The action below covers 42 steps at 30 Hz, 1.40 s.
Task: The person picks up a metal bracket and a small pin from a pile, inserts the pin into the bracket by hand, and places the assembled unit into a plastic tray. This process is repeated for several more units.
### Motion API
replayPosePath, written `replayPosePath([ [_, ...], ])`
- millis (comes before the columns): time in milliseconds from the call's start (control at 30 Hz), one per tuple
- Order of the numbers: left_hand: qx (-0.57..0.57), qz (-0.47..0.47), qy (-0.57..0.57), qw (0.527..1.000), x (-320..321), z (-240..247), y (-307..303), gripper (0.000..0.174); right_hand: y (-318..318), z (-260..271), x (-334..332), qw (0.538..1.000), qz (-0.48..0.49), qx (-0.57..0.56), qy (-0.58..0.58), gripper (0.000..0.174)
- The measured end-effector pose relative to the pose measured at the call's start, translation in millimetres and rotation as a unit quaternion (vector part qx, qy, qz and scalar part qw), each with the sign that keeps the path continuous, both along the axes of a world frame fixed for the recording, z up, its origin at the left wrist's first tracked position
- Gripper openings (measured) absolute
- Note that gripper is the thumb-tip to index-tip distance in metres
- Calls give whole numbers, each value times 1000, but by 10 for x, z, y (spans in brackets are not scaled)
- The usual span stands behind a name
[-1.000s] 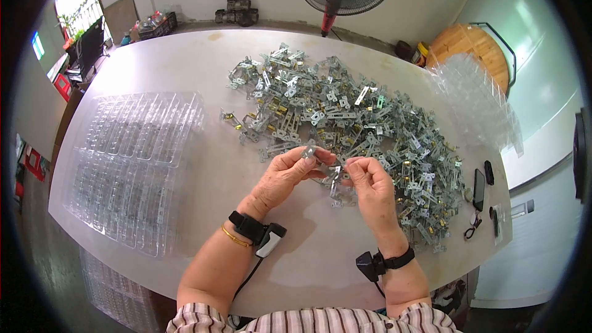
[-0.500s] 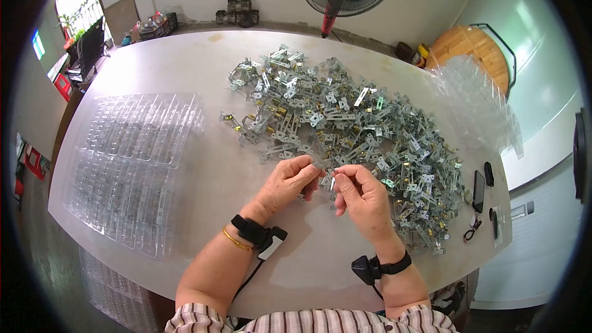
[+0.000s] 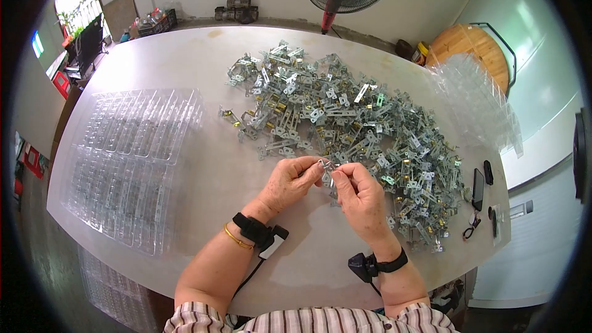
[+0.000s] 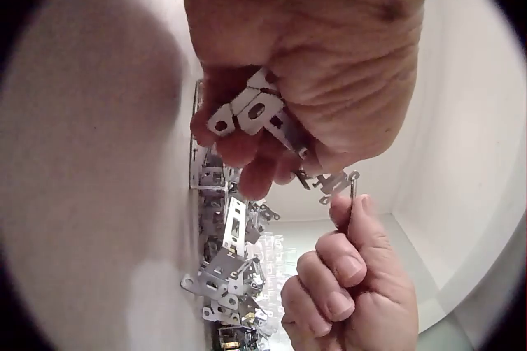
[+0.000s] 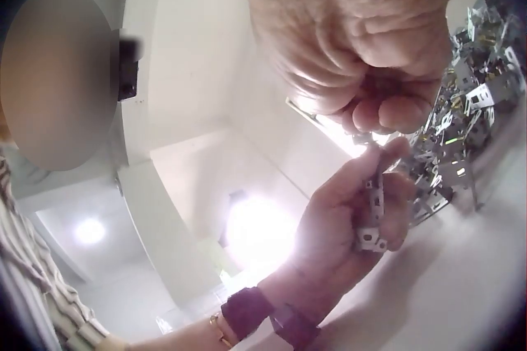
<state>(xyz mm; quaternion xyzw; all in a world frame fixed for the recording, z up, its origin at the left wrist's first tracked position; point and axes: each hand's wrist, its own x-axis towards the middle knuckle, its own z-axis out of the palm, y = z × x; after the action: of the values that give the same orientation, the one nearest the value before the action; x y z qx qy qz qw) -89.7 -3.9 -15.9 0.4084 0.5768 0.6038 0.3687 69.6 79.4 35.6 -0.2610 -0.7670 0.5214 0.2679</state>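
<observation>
Above the table's near middle, my left hand [image 3: 285, 186] and right hand [image 3: 364, 202] meet at their fingertips, with a small metal bracket [image 3: 328, 165] between them. In the left wrist view, the fingers of the left hand curl round another flat bracket with holes [image 4: 257, 111], held against the palm. The thumb and forefinger of the right hand [image 4: 350, 285] pinch the end of the small bracket [image 4: 336, 183]. From the right wrist, the left hand [image 5: 329, 232] shows the palmed bracket [image 5: 375, 215] along its fingers; the right fingers are folded in.
A large heap of metal brackets [image 3: 345, 111], some with brass-coloured parts, spreads just beyond the hands and to the right. Clear plastic trays [image 3: 129, 163] with compartments lie at left, more clear plastic [image 3: 478, 98] at far right. A phone [image 3: 478, 190] and keys [image 3: 472, 228] lie by the right edge.
The hands have come down and closer together from beside the heap. Two brackets showed at the fingers one second ago; now the small bracket is between both hands' fingertips.
</observation>
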Motion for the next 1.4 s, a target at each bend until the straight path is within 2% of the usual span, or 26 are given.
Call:
replayPosePath([
  [233, 15, 45, 30, 998, 30, 6, 5, 26, 18, -55, -2, 999, -14, 48, -4, 14],
  [300, 48, 64, 77, 994, 28, -37, 25, 24, 20, -56, -6, 998, -16, 56, -6, 14],
  [400, 39, 76, 100, 991, 43, -14, 15, 25, 15, -47, -12, 998, -22, 56, -2, 14],
  [733, 34, 82, 103, 991, 40, -44, 16, 25, 21, -81, -7, 999, -11, 50, 8, 18],
  [1000, 55, 68, 175, 981, 76, -80, 25, 21, 24, -51, -7, 999, -18, 42, -6, 22],
  [1067, 59, 62, 191, 978, 83, -60, 13, 21, 41, -77, -8, 997, -12, 73, -11, 20],
  [1300, 107, 62, 219, 968, 115, -81, 34, 21, 25, -23, -2, 995, -44, 76, -41, 11],
  [1367, 99, 54, 219, 969, 121, -52, 18, 21, 45, -33, 3, 978, -56, 198, -32, 9],
  [1400, 91, 46, 220, 970, 122, -29, 6, 21, 43, -27, 6, 978, -56, 198, -32, 9],
])
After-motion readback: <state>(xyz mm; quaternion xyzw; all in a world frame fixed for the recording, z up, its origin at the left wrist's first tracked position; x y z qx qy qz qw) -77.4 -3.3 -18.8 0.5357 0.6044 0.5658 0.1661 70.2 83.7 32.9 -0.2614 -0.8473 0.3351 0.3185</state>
